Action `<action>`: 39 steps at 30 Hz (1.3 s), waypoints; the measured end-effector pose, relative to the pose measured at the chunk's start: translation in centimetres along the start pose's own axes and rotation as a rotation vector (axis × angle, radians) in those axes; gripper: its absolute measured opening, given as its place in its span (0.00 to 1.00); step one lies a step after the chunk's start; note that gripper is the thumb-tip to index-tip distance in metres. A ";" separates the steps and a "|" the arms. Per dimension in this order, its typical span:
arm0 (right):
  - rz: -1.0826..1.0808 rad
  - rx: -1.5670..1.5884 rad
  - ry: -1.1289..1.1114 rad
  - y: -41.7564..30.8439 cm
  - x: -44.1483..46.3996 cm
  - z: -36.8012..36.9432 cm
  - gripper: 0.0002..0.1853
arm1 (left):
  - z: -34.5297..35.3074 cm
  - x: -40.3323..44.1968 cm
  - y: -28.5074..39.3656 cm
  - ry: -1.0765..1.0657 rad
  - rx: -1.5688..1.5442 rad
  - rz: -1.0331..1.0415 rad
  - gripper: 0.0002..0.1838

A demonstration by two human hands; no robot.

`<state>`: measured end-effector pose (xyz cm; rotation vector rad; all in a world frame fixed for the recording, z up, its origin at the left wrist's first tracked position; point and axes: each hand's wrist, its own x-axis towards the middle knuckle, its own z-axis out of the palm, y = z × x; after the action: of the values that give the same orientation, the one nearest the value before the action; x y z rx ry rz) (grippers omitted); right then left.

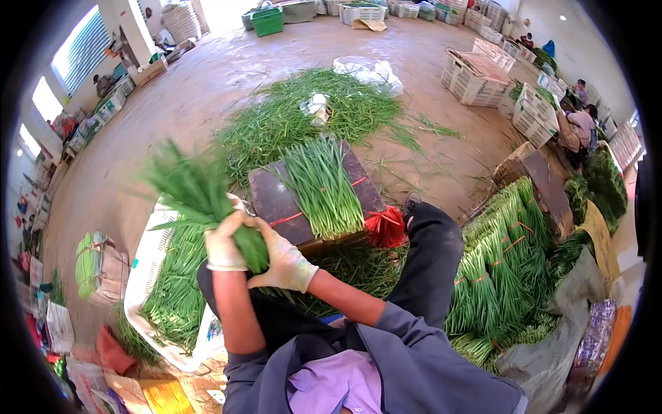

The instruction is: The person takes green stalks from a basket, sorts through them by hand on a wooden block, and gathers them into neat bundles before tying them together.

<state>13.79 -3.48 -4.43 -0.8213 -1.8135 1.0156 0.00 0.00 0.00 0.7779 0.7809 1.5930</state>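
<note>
My left hand (226,243), in a pale glove, is wrapped round a bunch of long green stalks (189,183), whose leafy tops are blurred. Against the lower part of that bunch rests my right hand (283,257), also gloved, its thumb and fingers spread round the stalks. Just right of my hands, another bunch (323,186) lies on a dark block (269,196), across a red tie (286,219). Red ties (385,226) hang in a cluster at the block's right edge. A white crate (146,265) of loose stalks stands left of my legs.
Loose greens (276,117) are heaped on the floor beyond the block, with white plastic (376,74) behind. Tied bunches (500,255) are stacked on the right. Crates (472,79) line the far right, where a person (580,127) sits. A wrapped bundle (103,269) stands left.
</note>
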 end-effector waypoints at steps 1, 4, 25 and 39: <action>0.003 0.074 0.094 0.8 -0.5 -0.1 0.63 | 1.8 0.0 -0.8 0.047 0.072 -0.022 0.16; 0.031 0.068 0.227 4.7 -1.2 -1.1 0.59 | 5.2 0.6 -3.4 0.078 0.145 -0.072 0.14; 0.249 -0.650 0.091 23.0 9.6 -18.0 0.06 | -3.1 11.9 -9.3 0.172 -0.194 -0.419 0.14; 0.346 -0.021 -0.316 12.5 5.5 -10.9 0.64 | -0.8 13.5 -11.3 -0.051 -0.334 -0.543 0.17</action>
<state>23.07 10.12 -10.40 -1.0597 -1.9883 1.4150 3.66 14.78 -8.85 0.3228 0.6005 1.1625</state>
